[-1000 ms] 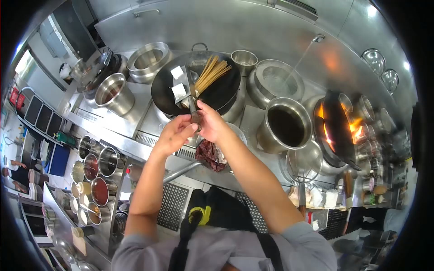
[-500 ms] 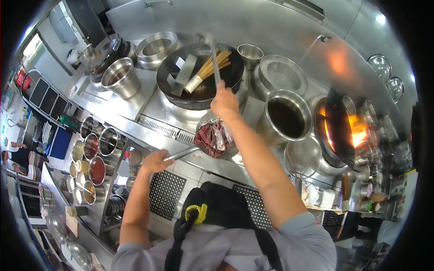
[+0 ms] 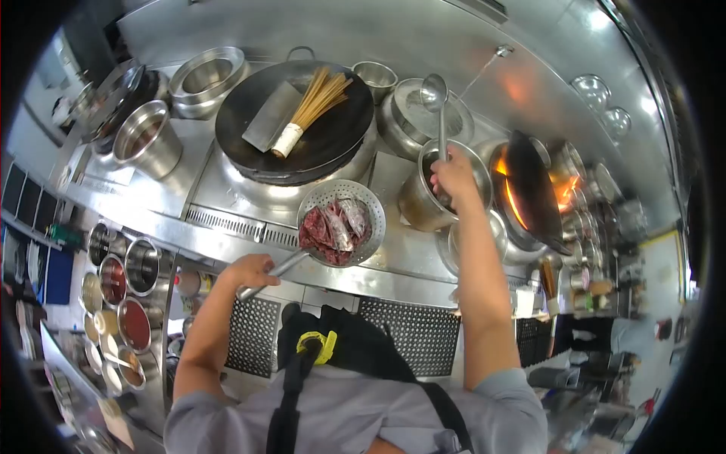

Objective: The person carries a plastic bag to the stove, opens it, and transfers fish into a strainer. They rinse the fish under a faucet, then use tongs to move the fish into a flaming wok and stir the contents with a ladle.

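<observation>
My left hand (image 3: 253, 274) is closed around the handle of a perforated strainer (image 3: 376, 208), held level over the counter's front edge. Dark red chunks with silvery skin (image 3: 336, 228), which look like fish, lie in its bowl. My right hand (image 3: 456, 178) grips a metal ladle (image 3: 434, 92), its bowl pointing away from me. That hand is above a deep steel pot (image 3: 418, 198), partly covering the pot's opening. Left of it, a large black wok (image 3: 236, 151) carries a bamboo brush (image 3: 321, 102) and a flat metal blade-like piece (image 3: 274, 117).
Flames (image 3: 563, 193) burn around a tilted black wok (image 3: 533, 178) on the right. A tap (image 3: 503, 51) runs water at the back wall. Steel pots (image 3: 147, 140) stand at left, and several sauce containers (image 3: 136, 325) fill the lower-left shelf.
My right hand and ladle have moved right, from the large wok to over the deep pot. The strainer now shows fully, with the fish in it. The camera view has shifted.
</observation>
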The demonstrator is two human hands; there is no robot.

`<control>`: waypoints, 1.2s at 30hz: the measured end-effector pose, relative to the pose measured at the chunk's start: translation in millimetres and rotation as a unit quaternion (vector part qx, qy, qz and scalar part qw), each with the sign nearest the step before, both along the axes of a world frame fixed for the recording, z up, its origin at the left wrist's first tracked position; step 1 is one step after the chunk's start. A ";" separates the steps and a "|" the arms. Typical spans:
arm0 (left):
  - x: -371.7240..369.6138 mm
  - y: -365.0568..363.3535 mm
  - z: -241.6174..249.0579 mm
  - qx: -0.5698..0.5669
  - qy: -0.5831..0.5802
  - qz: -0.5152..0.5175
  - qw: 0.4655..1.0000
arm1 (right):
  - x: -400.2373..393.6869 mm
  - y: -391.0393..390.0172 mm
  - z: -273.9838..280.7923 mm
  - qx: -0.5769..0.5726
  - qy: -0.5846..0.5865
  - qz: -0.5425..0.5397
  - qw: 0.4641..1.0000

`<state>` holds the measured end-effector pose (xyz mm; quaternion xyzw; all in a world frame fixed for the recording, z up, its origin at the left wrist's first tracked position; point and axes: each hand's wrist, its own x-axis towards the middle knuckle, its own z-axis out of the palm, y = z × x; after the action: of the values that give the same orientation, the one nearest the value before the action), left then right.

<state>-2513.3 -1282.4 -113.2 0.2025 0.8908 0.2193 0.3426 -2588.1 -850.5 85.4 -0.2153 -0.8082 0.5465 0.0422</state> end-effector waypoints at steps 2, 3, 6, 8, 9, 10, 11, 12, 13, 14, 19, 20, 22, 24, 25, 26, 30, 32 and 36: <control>-12.0 0.7 -1.7 0.032 0.058 -0.035 0.997 | -20.9 -2.5 0.7 0.043 -0.001 -0.007 0.999; -15.9 2.8 -2.8 0.049 0.085 -0.050 0.994 | -34.1 -2.4 -3.4 0.065 -0.004 -0.008 0.998; -20.1 9.1 -8.5 0.105 0.135 -0.025 0.985 | -80.8 0.3 -46.1 0.121 -0.024 -0.033 0.992; -24.6 10.3 -15.4 0.129 0.148 -0.017 0.980 | -104.4 3.9 -58.7 0.014 -0.031 -0.048 0.998; -25.4 7.8 -20.1 0.151 0.153 -0.009 0.977 | -112.4 11.1 -60.3 -0.097 -0.027 -0.049 0.994; -25.4 6.9 -20.4 0.174 0.157 0.000 0.972 | -114.3 14.6 -61.2 -0.206 -0.022 -0.050 0.977; -25.4 6.5 -21.0 0.197 0.161 0.009 0.967 | -108.4 8.5 -53.3 -0.307 0.007 -0.083 0.948; -26.9 6.4 -22.7 0.214 0.182 -0.001 0.960 | -100.1 5.3 -43.7 -0.403 0.035 -0.116 0.907; -28.5 6.7 -25.8 0.221 0.184 -0.006 0.958 | -90.3 0.3 -34.5 -0.493 0.064 -0.147 0.855; -30.4 7.4 -28.4 0.229 0.186 -0.012 0.956 | -80.0 -0.6 -30.9 -0.553 0.075 -0.113 0.822; -31.7 12.9 -32.8 0.219 0.159 -0.006 0.963 | -43.8 -15.5 -8.2 -0.666 0.116 -0.110 0.728; -32.1 14.3 -27.4 0.221 0.152 0.001 0.963 | -33.0 -23.0 -1.9 -0.680 0.121 -0.105 0.715; -32.2 19.4 -14.6 0.246 0.142 0.010 0.959 | -10.5 -43.7 12.8 -0.700 0.137 -0.109 0.692; -32.3 28.4 -10.7 0.266 0.140 0.010 0.954 | 9.0 -50.8 12.7 -0.708 0.135 -0.097 0.686; -32.1 35.6 -9.8 0.251 0.160 0.011 0.954 | 19.8 -55.6 13.1 -0.712 0.133 -0.091 0.683; -30.9 44.1 -8.8 0.235 0.181 0.013 0.955 | 34.9 -71.4 22.4 -0.714 0.127 -0.100 0.681; -24.6 72.2 -8.2 0.190 0.309 0.000 0.932 | 84.0 -87.3 20.4 -0.724 0.091 -0.076 0.680; -26.8 87.1 -9.7 0.132 0.350 -0.038 0.927 | 110.1 -93.7 16.0 -0.720 0.083 -0.069 0.686; -34.0 115.1 -16.1 0.040 0.370 -0.108 0.922 | 162.5 -104.2 0.7 -0.684 0.084 -0.080 0.721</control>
<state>-2547.3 -1167.4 -129.3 0.3776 0.9173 0.1262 0.0022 -2425.6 -954.7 86.2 -0.2029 -0.1879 0.9610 -0.0055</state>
